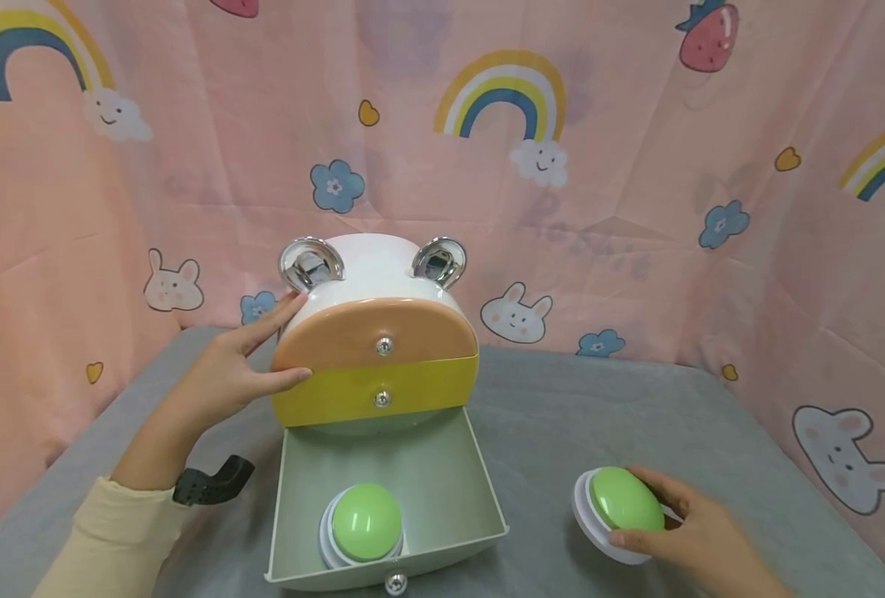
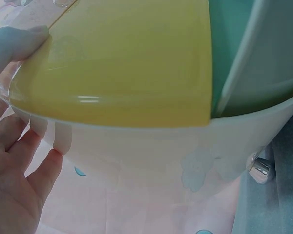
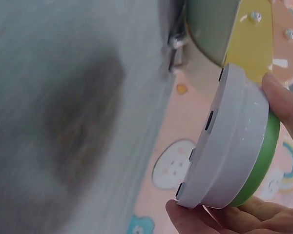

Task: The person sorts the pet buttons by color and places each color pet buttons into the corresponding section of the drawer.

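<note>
A small drawer chest (image 1: 374, 332) with an orange and a yellow front and silver ears stands on the table. Its lowest, pale green drawer (image 1: 383, 453) is pulled out. Inside, near the drawer's front, sits a push button (image 1: 366, 522) with a green dome and white base. My left hand (image 1: 222, 374) rests on the chest's left edge, thumb on the front and straight fingers along the side. To the right of the drawer, my right hand (image 1: 700, 527) grips a second green push button (image 3: 239, 141) by its rim, tilted above the table. Dark pads show under its base.
A grey cloth covers the table (image 1: 584, 407). Behind and at both sides hangs a pink curtain (image 1: 629, 183) printed with rainbows and rabbits. A silver knob (image 1: 396, 584) sticks out from the open drawer's front. A black strap (image 1: 213, 482) circles the left wrist.
</note>
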### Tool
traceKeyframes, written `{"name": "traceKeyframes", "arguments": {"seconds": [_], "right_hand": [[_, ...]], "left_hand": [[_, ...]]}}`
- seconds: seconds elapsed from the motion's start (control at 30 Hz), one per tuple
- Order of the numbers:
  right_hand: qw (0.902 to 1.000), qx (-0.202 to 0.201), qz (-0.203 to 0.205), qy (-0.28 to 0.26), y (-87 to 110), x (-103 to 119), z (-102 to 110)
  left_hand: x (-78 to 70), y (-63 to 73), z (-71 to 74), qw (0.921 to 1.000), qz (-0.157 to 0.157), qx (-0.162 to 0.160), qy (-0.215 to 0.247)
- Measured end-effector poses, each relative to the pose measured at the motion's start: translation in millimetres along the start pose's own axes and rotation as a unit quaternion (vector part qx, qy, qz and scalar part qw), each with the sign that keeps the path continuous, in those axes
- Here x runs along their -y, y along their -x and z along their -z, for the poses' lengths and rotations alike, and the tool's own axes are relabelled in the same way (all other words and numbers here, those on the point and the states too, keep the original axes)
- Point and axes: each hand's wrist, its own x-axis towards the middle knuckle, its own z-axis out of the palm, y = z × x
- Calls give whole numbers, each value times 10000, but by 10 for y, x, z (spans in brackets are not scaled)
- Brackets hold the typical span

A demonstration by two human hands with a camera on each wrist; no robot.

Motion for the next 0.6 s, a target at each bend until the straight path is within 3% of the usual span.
{"name": "traceKeyframes", "arguments": {"seconds": [0.23,0.6], "right_hand": [[9942,56,-2,-1074,-44,253,-136],[9936,-232,482,-993,-57,642,-226]], "left_hand": [[3,2,-4,10000,-57,-23,25],[3,-2,-4,10000,-30,-22,-20]]}}
